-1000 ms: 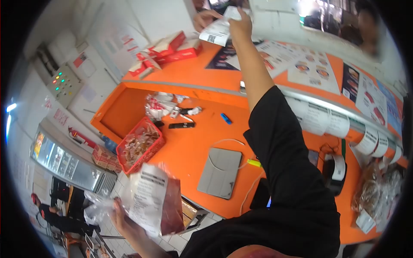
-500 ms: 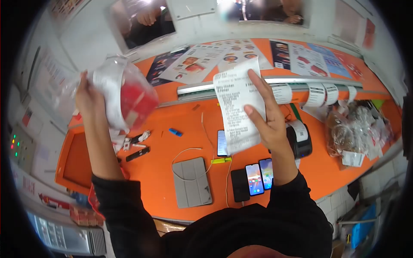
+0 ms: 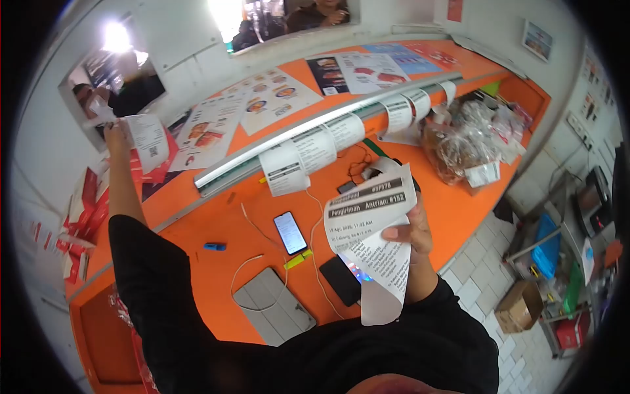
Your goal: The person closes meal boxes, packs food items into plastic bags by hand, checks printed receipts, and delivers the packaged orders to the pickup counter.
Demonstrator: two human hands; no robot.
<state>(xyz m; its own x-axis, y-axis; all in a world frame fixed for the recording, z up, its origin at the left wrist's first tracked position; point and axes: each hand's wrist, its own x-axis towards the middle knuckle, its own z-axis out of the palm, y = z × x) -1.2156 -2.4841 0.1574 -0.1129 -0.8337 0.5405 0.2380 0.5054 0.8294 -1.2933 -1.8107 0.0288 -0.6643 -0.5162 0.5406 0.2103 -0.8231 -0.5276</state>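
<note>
My left hand [image 3: 115, 134] is stretched out to the far left, near the window opening, its fingers closed on the top of a plastic bag. The bag [image 3: 163, 161] has red contents and a white receipt [image 3: 146, 139] on its front. My right hand [image 3: 417, 230] pinches a long printed receipt [image 3: 361, 213] between thumb and fingers, above the right part of the orange counter. The lower end of this receipt curls over and partly covers the phones below it. A person [image 3: 134, 92] is visible through the window, close to the bag.
Receipts [image 3: 285, 172] hang from a metal rail [image 3: 262, 154] across the orange counter [image 3: 197, 282]. A lit phone [image 3: 290, 231], a grey tablet case [image 3: 272, 307], a black phone [image 3: 341, 279] and cables lie below it. Plastic bags [image 3: 453, 154] stand at right; red-and-white boxes [image 3: 82, 213] are at left.
My left hand has carried the bag forward and left to the window. My right hand has lowered its receipt, which now curls over. The view has turned to the right.
</note>
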